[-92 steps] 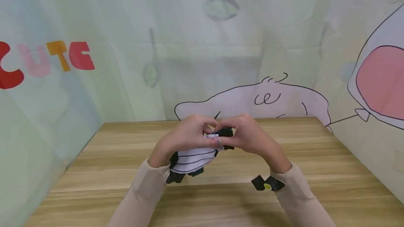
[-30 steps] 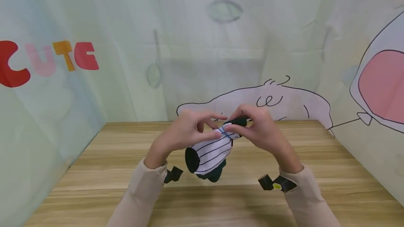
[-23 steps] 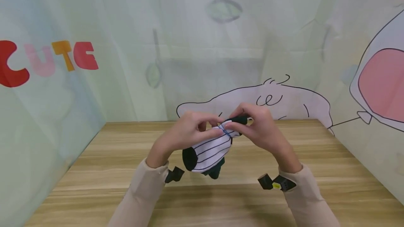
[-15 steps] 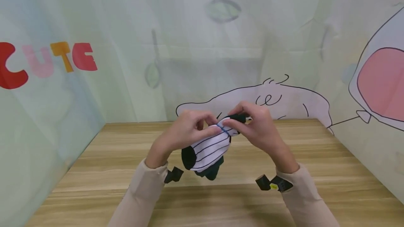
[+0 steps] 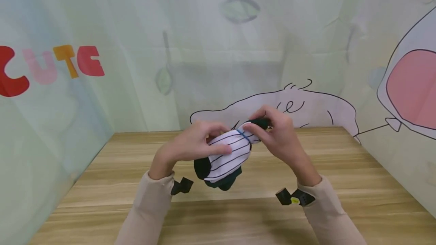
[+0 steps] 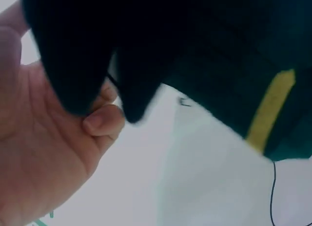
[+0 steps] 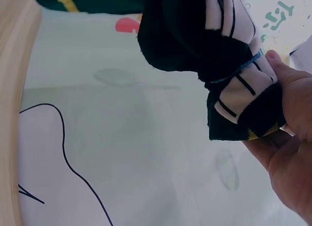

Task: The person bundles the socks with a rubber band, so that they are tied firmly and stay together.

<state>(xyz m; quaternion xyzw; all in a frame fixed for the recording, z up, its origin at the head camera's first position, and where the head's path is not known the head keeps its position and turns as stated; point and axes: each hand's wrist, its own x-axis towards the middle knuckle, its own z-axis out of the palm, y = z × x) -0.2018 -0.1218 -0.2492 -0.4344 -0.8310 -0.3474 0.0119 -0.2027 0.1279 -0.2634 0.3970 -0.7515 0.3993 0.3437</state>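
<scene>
Both hands hold a bundle of socks [image 5: 226,156] above the table, white with thin black stripes, a black patch and dark green cloth beneath. A thin blue band [image 5: 243,135] cinches it near the upper right end; the right wrist view shows the band [image 7: 239,70] circling the cloth. My left hand [image 5: 190,143] grips the wide part, thumb lying across the stripes and fingers behind. In the left wrist view, dark green cloth [image 6: 204,55] with a yellow stripe covers part of the fingers. My right hand [image 5: 279,135] pinches the short end beyond the band, between thumb and fingers.
Beneath the hands is a wood-grain table [image 5: 136,196]. A pale printed curtain [image 5: 136,97] with cartoon drawings and coloured letters hangs behind it and at the sides. Small black devices [image 5: 295,196] sit at both wrists.
Earlier both hands' fingertips were together at the band. Since then the left hand has shifted down and left onto the striped body, while the right keeps hold of the short end, slightly higher.
</scene>
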